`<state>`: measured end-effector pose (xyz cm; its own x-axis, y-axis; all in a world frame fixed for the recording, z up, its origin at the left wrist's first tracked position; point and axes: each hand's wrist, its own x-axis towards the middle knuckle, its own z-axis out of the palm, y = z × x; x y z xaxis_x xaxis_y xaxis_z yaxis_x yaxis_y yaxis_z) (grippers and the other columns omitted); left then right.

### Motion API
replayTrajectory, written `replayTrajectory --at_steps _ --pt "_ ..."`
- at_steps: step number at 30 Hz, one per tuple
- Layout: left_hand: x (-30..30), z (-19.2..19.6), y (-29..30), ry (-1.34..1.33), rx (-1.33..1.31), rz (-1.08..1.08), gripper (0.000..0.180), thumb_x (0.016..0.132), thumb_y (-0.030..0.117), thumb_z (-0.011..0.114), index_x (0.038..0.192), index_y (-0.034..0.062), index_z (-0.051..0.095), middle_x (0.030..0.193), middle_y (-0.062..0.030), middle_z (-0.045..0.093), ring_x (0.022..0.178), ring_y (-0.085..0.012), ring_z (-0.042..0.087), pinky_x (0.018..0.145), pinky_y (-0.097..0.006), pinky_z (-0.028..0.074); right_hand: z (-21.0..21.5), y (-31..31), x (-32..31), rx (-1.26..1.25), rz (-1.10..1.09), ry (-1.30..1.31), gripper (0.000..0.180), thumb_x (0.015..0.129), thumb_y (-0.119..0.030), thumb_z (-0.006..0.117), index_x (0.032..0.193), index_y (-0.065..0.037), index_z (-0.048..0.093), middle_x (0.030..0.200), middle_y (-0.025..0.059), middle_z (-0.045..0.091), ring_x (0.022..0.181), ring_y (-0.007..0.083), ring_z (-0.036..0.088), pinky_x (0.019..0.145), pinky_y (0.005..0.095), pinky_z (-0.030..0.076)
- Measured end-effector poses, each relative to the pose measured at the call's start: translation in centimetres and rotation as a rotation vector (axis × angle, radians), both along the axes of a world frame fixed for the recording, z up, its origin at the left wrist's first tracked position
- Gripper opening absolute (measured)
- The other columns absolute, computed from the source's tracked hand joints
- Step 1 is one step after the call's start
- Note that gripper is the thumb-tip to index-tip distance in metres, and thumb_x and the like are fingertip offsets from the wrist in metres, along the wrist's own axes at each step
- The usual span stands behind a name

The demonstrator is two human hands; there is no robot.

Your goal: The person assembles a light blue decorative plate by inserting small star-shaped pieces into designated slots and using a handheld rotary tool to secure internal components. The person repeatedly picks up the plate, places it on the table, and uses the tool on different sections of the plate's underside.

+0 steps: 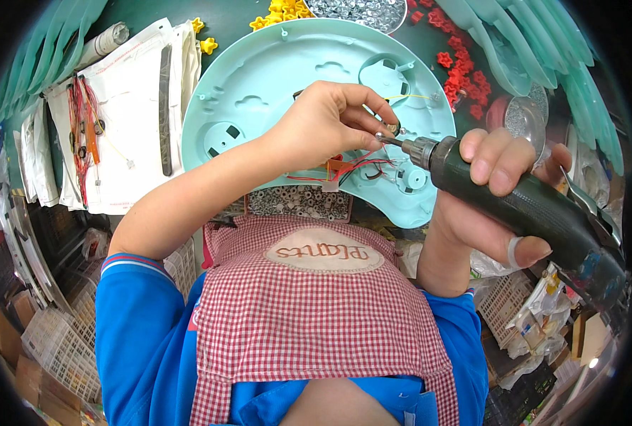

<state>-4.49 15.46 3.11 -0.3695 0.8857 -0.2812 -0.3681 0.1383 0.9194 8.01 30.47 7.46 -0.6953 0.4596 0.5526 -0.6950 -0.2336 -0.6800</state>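
Note:
My right hand (497,167) is wrapped round a black power screwdriver (522,206), its bit aimed left at my left hand. My left hand (337,121) is closed in a pinch at the bit's tip, on a small shiny metal piece (379,135), too small to name surely. Both are above a curved, light teal plastic shell (273,78), its inner side up with round recesses and posts. Red and black wires (344,169) lie in the shell below my left hand, and a thin yellow wire (412,96) runs to the right. What lies under my left fingers is partly hidden.
Yellow star-shaped pieces (282,13) and a bowl of small clear pieces (362,13) are beyond the shell. Red star-shaped pieces (461,71) lie to its right, stacked teal shells (536,42) behind them. Wire bundles (85,142) rest on white packets at left; a tray of small metal parts (298,201) is nearest me.

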Motion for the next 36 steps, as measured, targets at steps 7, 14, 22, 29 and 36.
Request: replayTrajectory --at_steps 7,14,22,29,36 --pt "-0.2 0.8 -0.3 0.466 -0.007 -0.081 0.028 0.081 -0.007 0.068 0.107 0.0024 0.068 0.088 -0.0090 0.074 0.082 -0.0120 0.070 0.072 -0.026 0.058 0.1 0.0 -0.4 0.031 0.040 -0.015 0.099 0.076 -0.070 0.068 0.146 -0.011 0.032 0.085 0.0055 0.057 0.076 0.0199 0.055 0.075 0.0382 0.045" --pt "0.2 0.4 -0.7 0.466 -0.047 -0.020 0.026 0.080 -0.003 0.071 0.105 0.0026 0.071 0.086 -0.0075 0.073 0.071 -0.0089 0.067 0.065 -0.023 0.057 0.2 0.2 -0.4 0.115 0.080 -0.023 0.090 0.079 -0.067 0.066 0.144 -0.010 0.039 0.086 0.0038 0.054 0.079 0.0184 0.051 0.078 0.0371 0.041" --pt "0.2 0.1 -0.8 0.514 -0.029 -0.041 0.016 0.079 0.001 0.074 0.095 0.0002 0.074 0.083 -0.0067 0.071 0.070 -0.0098 0.066 0.063 -0.024 0.054 0.4 0.6 -0.2 0.092 0.116 -0.022 0.087 0.080 -0.064 0.065 0.144 -0.010 0.040 0.087 0.0031 0.054 0.079 0.0177 0.050 0.079 0.0366 0.041" --pt "0.3 0.2 -1.0 0.643 0.003 -0.094 0.016 0.077 0.004 0.076 0.093 0.0008 0.073 0.080 -0.0067 0.071 0.068 -0.0131 0.066 0.062 -0.026 0.052 0.6 0.2 -0.4 0.086 0.118 -0.033 0.087 0.081 -0.063 0.066 0.144 -0.010 0.040 0.087 0.0037 0.053 0.080 0.0178 0.050 0.079 0.0369 0.040" --pt "0.6 -0.1 -1.0 0.799 0.005 -0.021 0.014 0.076 0.007 0.076 0.089 0.0047 0.073 0.080 -0.0069 0.070 0.066 -0.0168 0.066 0.060 -0.027 0.052 0.2 -0.2 -0.7 0.036 0.068 -0.034 0.097 0.077 -0.070 0.066 0.145 -0.009 0.033 0.085 0.0058 0.057 0.077 0.0195 0.055 0.076 0.0386 0.045"
